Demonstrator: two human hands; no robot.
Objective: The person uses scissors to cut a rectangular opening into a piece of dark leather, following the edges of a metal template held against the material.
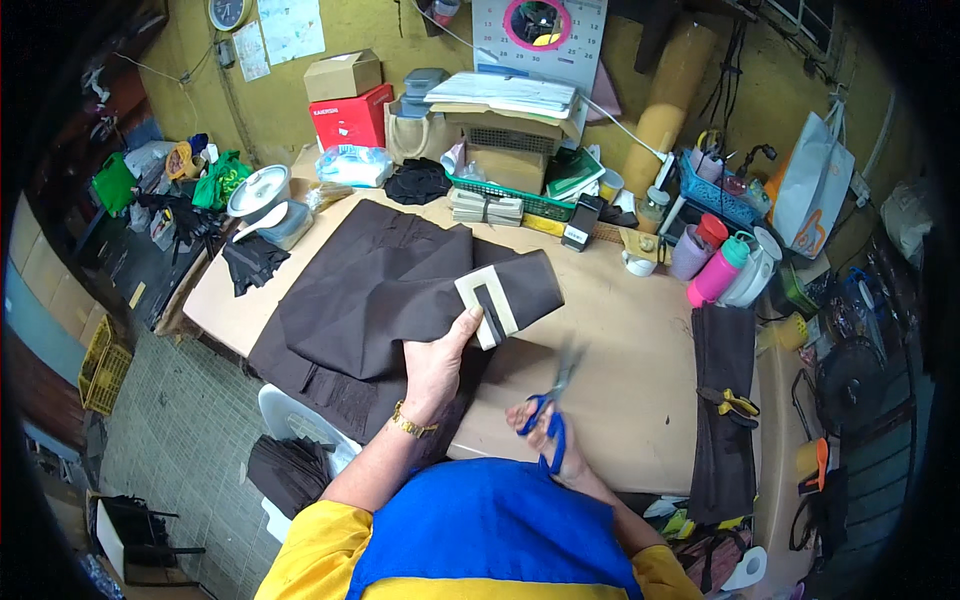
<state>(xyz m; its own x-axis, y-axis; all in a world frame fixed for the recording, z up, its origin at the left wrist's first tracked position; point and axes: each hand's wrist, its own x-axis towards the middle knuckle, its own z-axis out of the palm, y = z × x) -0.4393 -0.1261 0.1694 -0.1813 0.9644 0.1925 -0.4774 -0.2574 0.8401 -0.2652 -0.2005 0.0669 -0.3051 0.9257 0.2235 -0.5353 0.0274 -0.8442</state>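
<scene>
My left hand (435, 365) grips dark brown fabric (350, 290) along with a cream slotted rectangular piece (505, 300) lying on it, held up over the table with my thumb on the piece's lower end. The rest of the cloth spreads across the left of the table (590, 420). My right hand (540, 435) holds scissors (550, 400) with blue handles below and right of the cream piece; their blades are blurred and point upward, apart from the cloth.
Folded dark fabric (722, 460) lies at the right, with yellow-handled snips (740, 407) on it. Bottles (712, 268), baskets (725, 190) and boxes (350, 118) crowd the back. A white plastic chair (285, 410) bearing cloth stands beneath the left front edge.
</scene>
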